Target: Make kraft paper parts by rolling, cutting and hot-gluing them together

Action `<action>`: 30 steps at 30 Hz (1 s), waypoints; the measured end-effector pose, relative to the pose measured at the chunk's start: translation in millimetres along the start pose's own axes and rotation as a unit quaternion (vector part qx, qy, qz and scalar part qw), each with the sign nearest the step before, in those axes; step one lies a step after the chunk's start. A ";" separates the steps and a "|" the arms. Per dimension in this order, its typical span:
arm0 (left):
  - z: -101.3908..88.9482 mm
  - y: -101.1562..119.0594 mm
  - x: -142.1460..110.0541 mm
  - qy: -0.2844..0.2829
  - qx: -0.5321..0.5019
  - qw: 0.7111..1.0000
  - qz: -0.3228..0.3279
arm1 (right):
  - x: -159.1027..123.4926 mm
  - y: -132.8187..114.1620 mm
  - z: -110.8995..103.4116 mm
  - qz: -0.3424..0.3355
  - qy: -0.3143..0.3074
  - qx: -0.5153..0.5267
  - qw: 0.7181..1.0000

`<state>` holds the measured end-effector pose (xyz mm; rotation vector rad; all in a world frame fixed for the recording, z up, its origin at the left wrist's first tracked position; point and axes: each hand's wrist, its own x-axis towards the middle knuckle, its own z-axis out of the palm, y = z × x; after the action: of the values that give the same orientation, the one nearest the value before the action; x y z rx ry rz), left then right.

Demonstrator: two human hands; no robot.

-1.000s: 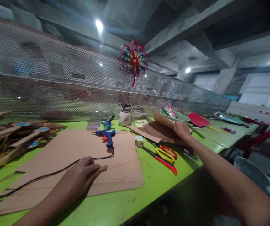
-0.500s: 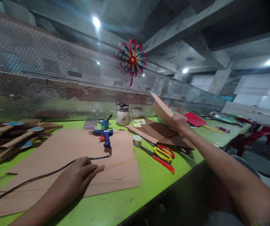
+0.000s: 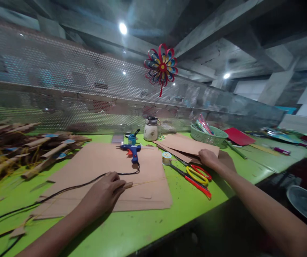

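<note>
My left hand (image 3: pixel 107 191) is closed around a small brown cardboard roll (image 3: pixel 128 185), its end sticking out past the fingers. From it a thin yellow thread runs right toward a spool (image 3: pixel 166 157). Under that hand lies a stack of brown cardboard sheets (image 3: pixel 148 200). On the stack rests a blue glue gun (image 3: pixel 134 151) with an orange trigger; its black cord passes by my left hand. My right hand (image 3: pixel 209 158) grips the near edge of a brown cardboard sheet (image 3: pixel 190 143), which lies over other brown pieces on the right.
Scissors with yellow handles (image 3: pixel 197 175) and a red-handled tool (image 3: pixel 201 189) lie between the stack and the front edge. A green basket (image 3: pixel 209 135), a white jar (image 3: pixel 150 131) and a blue bottle (image 3: pixel 132 139) stand behind. Cardboard rolls (image 3: pixel 41 151) heap at left.
My right hand has lowered the raised cardboard sheet onto the brown pieces, uncovering the green basket. The camera has turned left. My left hand keeps the roll over the stack.
</note>
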<state>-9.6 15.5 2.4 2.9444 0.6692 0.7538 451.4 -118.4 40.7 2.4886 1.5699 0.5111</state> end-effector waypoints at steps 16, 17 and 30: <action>-8.8 -10.5 -2.8 -0.021 0.051 0.998 -0.021 | 21.0 -50.8 6.9 -0.041 -0.027 0.089 0.995; -10.5 -11.5 -2.9 -0.027 0.049 0.998 -0.021 | 21.8 -47.1 7.1 -0.038 -0.037 0.088 0.995; -16.7 -16.8 -3.4 -0.037 0.019 0.998 -0.044 | 17.5 -39.1 13.4 -0.009 -0.052 0.055 0.997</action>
<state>-26.8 28.1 13.3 2.9379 0.8110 0.6272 430.1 -84.8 19.8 2.5329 1.6203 0.2929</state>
